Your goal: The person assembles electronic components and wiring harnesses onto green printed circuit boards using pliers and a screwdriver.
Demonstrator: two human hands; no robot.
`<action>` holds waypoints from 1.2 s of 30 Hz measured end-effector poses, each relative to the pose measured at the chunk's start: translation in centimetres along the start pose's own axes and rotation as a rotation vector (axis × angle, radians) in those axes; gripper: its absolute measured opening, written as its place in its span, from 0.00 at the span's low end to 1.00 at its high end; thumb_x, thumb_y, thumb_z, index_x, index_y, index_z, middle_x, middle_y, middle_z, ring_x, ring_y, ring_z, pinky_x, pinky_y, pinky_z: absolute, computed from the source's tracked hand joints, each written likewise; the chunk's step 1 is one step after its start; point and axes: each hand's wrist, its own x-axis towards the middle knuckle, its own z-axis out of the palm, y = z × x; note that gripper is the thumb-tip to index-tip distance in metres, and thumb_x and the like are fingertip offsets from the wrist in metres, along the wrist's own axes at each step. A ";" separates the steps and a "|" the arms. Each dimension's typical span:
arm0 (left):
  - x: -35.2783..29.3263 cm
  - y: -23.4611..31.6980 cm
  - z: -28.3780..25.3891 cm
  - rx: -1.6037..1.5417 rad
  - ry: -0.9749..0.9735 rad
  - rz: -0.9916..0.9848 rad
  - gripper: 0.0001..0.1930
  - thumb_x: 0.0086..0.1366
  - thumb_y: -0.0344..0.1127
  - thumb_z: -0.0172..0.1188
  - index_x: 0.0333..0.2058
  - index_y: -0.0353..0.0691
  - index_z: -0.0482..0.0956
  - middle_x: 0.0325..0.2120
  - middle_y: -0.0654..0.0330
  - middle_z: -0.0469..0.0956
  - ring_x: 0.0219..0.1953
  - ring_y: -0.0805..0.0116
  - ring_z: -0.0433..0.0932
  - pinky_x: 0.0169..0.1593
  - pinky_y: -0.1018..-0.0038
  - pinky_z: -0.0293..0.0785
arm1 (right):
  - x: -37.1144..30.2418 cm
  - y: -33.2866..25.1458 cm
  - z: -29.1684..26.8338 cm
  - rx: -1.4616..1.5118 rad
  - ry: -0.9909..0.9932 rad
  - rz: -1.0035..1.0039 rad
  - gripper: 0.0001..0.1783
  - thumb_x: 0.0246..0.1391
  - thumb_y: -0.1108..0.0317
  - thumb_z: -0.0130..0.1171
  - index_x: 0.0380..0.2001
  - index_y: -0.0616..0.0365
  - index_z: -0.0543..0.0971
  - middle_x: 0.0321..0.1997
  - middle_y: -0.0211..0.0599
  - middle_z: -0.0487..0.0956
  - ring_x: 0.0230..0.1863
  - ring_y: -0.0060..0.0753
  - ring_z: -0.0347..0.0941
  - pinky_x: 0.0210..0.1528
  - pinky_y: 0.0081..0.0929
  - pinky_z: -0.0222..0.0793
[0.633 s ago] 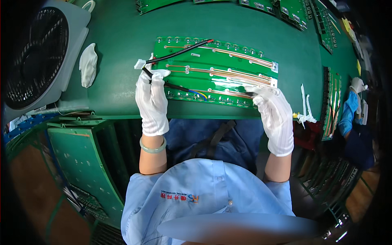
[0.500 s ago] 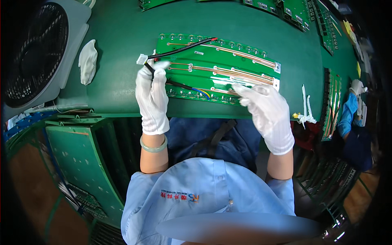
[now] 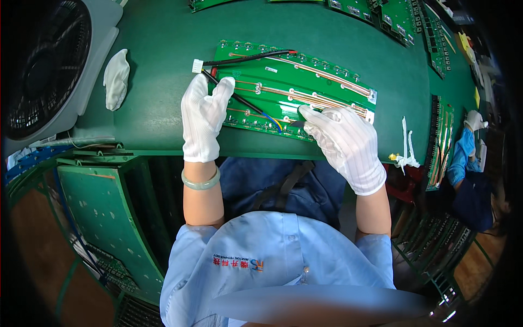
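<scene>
A long green circuit board [image 3: 327, 79] with copper-coloured strips lies on the green table in front of me. Across its left part runs a cable with a white connector [image 3: 197, 66]; one black lead [image 3: 250, 56] ends in red, and another black lead [image 3: 248, 103] ends in blue and yellow wires. My white-gloved left hand [image 3: 204, 114] is at the board's left edge, thumb and forefinger apart just below the connector. My gloved right hand [image 3: 346, 144] reaches over the board's front edge, its fingers closed on a small dark pointed tool [image 3: 297, 124], mostly hidden, near the coloured wire ends.
A grey fan [image 3: 54, 71] stands at the left, with a white glove [image 3: 116, 79] beside it. More circuit boards [image 3: 389, 27] line the far right, and another board [image 3: 440, 141] is at the right edge. White strips [image 3: 406, 150] lie near it; another person's gloved hand [image 3: 475, 120] is beyond.
My left hand has parted from the connector, and the board has shifted slightly right. The lower lead is straighter. My right hand moved left and up, and the dark tool now shows.
</scene>
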 end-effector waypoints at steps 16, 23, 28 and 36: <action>-0.9 -3.0 0.3 -0.210 0.154 0.294 0.08 0.60 0.29 0.57 0.25 0.35 0.68 0.15 0.69 0.65 0.18 0.84 0.58 0.21 0.83 0.57 | -1.7 -2.6 -0.8 -0.117 0.047 0.049 0.19 0.33 0.75 0.64 0.36 0.54 0.81 0.30 0.34 0.76 0.29 0.33 0.72 0.26 0.26 0.67; -0.7 -3.4 0.3 -0.209 0.156 0.341 0.08 0.60 0.29 0.57 0.25 0.35 0.68 0.14 0.69 0.64 0.17 0.84 0.58 0.21 0.82 0.57 | -2.0 -2.9 -0.7 -0.100 0.033 0.062 0.21 0.33 0.74 0.65 0.38 0.55 0.81 0.30 0.33 0.76 0.27 0.33 0.71 0.24 0.26 0.67; -0.8 -3.1 0.3 -0.223 0.154 0.299 0.09 0.60 0.29 0.57 0.24 0.34 0.68 0.14 0.68 0.64 0.18 0.83 0.58 0.21 0.81 0.57 | -1.8 -2.9 -0.9 -0.074 0.014 0.090 0.24 0.33 0.73 0.66 0.41 0.54 0.81 0.28 0.33 0.75 0.27 0.32 0.71 0.24 0.25 0.66; -0.6 -3.5 0.3 -0.224 0.148 0.316 0.09 0.60 0.30 0.57 0.25 0.34 0.69 0.15 0.68 0.64 0.18 0.82 0.58 0.21 0.81 0.57 | -1.4 -2.8 -0.6 -0.131 0.056 0.035 0.24 0.31 0.76 0.64 0.40 0.54 0.81 0.29 0.33 0.75 0.29 0.32 0.71 0.26 0.26 0.66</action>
